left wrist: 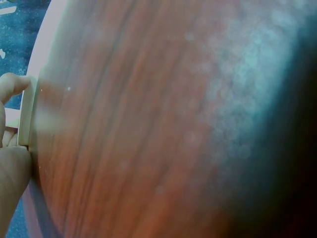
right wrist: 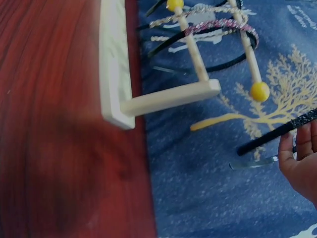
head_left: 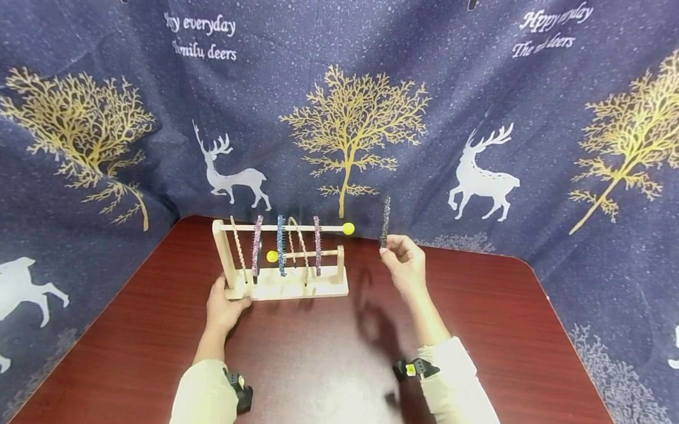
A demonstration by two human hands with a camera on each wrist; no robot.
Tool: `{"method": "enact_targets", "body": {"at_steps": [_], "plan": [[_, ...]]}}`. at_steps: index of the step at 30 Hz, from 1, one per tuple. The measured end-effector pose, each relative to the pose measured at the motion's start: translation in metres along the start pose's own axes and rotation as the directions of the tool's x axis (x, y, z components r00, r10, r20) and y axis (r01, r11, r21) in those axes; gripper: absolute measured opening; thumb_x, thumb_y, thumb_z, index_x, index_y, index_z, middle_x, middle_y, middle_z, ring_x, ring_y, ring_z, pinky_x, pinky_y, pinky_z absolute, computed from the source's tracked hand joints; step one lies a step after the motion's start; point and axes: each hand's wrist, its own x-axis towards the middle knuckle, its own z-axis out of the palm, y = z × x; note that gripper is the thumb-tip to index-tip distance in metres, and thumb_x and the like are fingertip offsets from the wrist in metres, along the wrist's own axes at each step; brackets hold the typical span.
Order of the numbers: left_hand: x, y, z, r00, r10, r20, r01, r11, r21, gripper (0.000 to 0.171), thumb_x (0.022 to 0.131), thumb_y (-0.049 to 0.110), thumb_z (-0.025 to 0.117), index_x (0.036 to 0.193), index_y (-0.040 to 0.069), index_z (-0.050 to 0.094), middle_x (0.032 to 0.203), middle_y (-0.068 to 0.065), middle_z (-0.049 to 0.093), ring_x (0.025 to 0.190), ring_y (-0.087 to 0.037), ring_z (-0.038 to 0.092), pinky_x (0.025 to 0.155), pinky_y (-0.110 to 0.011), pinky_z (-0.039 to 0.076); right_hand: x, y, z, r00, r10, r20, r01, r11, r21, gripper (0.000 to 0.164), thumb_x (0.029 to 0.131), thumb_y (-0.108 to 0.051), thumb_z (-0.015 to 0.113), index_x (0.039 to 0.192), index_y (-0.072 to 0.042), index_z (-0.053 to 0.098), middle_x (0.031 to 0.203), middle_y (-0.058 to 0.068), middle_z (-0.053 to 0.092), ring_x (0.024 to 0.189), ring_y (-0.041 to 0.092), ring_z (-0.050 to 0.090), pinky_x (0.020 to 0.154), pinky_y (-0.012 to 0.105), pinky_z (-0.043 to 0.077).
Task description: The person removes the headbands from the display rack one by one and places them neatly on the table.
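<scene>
A black glittery headband (head_left: 385, 222) stands upright in my right hand (head_left: 407, 267), pinched near its lower end by thumb and fingers. In the right wrist view the same headband (right wrist: 277, 135) points toward the rack's yellow-tipped rod. My left hand (head_left: 223, 305) grips the left front corner of the wooden headband rack (head_left: 289, 291). The left wrist view shows its thumb and fingers on the edge of the base (left wrist: 28, 111). Several headbands hang on the rack: a blue one (head_left: 281, 244), pink ones including one at the right (head_left: 317, 246), and pale braided ones (head_left: 238, 248).
The upper rod ends in a yellow ball (head_left: 348, 228) at the right; the lower rod ends in another yellow ball (head_left: 272, 256) facing left. The rack stands on a reddish-brown table (head_left: 297, 351). A blue cloth with deer and trees (head_left: 349, 20) hangs behind it.
</scene>
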Motion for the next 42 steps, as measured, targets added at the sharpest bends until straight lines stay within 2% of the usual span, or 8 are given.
{"method": "enact_targets", "body": {"at_steps": [4, 8, 11, 15, 22, 26, 34, 42], "plan": [[0.000, 0.000, 0.000, 1.000, -0.002, 0.000, 0.002, 1.000, -0.002, 0.086, 0.069, 0.003, 0.073, 0.141, -0.002, 0.027, 0.127, -0.027, 0.039, 0.114, -0.041, 0.039, 0.100, -0.052, 0.029, -0.003, -0.001, -0.004, 1.000, 0.009, -0.004, -0.009, 0.996, -0.092, 0.018, 0.076, 0.019, 0.055, 0.094, 0.019, 0.056, 0.071, 0.000, 0.055, 0.065, 0.006, 0.051, 0.060, 0.016, 0.044], [0.000, 0.000, 0.000, 1.000, -0.004, 0.003, 0.004, 1.000, -0.003, 0.086, 0.069, 0.003, 0.073, 0.141, -0.002, 0.027, 0.127, -0.027, 0.039, 0.115, -0.041, 0.039, 0.100, -0.052, 0.029, -0.007, -0.006, -0.005, 1.000, 0.012, 0.021, -0.008, 0.982, -0.187, 0.018, 0.075, 0.019, 0.054, 0.093, 0.019, 0.056, 0.070, 0.005, 0.053, 0.062, 0.007, 0.049, 0.056, 0.015, 0.041], [0.000, -0.001, 0.000, 1.000, -0.003, 0.001, 0.003, 1.000, 0.000, 0.086, 0.069, 0.003, 0.073, 0.141, -0.002, 0.028, 0.127, -0.027, 0.039, 0.115, -0.041, 0.039, 0.100, -0.052, 0.029, -0.007, 0.001, -0.008, 0.999, 0.027, 0.037, -0.018, 0.970, -0.242, 0.018, 0.075, 0.017, 0.055, 0.093, 0.018, 0.057, 0.070, 0.010, 0.052, 0.061, 0.009, 0.048, 0.055, 0.016, 0.040], [0.001, -0.001, 0.000, 1.000, 0.001, -0.003, -0.001, 1.000, 0.000, 0.085, 0.069, 0.002, 0.073, 0.141, -0.001, 0.028, 0.127, -0.027, 0.040, 0.115, -0.040, 0.039, 0.100, -0.052, 0.029, -0.003, 0.028, -0.016, 0.998, 0.044, 0.036, -0.031, 0.949, -0.314, 0.018, 0.074, 0.013, 0.057, 0.091, 0.011, 0.061, 0.069, 0.010, 0.053, 0.062, 0.011, 0.048, 0.055, 0.017, 0.039], [0.000, 0.000, 0.000, 1.000, -0.005, 0.001, 0.005, 1.000, -0.002, 0.086, 0.070, 0.002, 0.073, 0.142, -0.002, 0.026, 0.128, -0.027, 0.038, 0.116, -0.041, 0.038, 0.101, -0.052, 0.027, 0.003, 0.068, -0.025, 0.998, 0.028, 0.053, 0.002, 0.870, -0.493, 0.019, 0.071, 0.005, 0.059, 0.088, -0.001, 0.065, 0.069, 0.002, 0.056, 0.064, 0.014, 0.051, 0.060, 0.022, 0.041], [0.000, 0.001, -0.001, 1.000, -0.011, 0.007, 0.011, 1.000, 0.002, 0.086, 0.070, 0.003, 0.072, 0.142, -0.002, 0.026, 0.129, -0.027, 0.038, 0.116, -0.041, 0.038, 0.101, -0.052, 0.027, 0.003, 0.082, -0.029, 0.997, 0.032, 0.063, 0.006, 0.852, -0.523, 0.019, 0.069, 0.003, 0.060, 0.086, -0.002, 0.066, 0.068, 0.001, 0.055, 0.064, 0.017, 0.051, 0.059, 0.026, 0.041], [-0.001, 0.001, -0.001, 1.000, -0.019, 0.013, 0.019, 1.000, 0.011, 0.084, 0.071, 0.004, 0.073, 0.141, -0.002, 0.027, 0.130, -0.027, 0.037, 0.119, -0.042, 0.036, 0.101, -0.052, 0.027, 0.002, 0.100, -0.033, 0.994, 0.070, 0.082, -0.004, 0.789, -0.614, 0.020, 0.067, 0.003, 0.064, 0.086, -0.002, 0.068, 0.069, 0.002, 0.059, 0.068, 0.018, 0.054, 0.064, 0.031, 0.045], [-0.001, 0.002, -0.002, 1.000, -0.020, 0.016, 0.020, 1.000, 0.009, 0.084, 0.072, 0.003, 0.073, 0.141, -0.001, 0.027, 0.131, -0.027, 0.036, 0.120, -0.042, 0.035, 0.102, -0.052, 0.025, -0.001, 0.112, -0.032, 0.986, 0.116, 0.122, -0.012, 0.772, -0.635, 0.019, 0.068, 0.003, 0.064, 0.086, -0.001, 0.068, 0.072, 0.005, 0.062, 0.069, 0.020, 0.057, 0.065, 0.033, 0.047]]}}
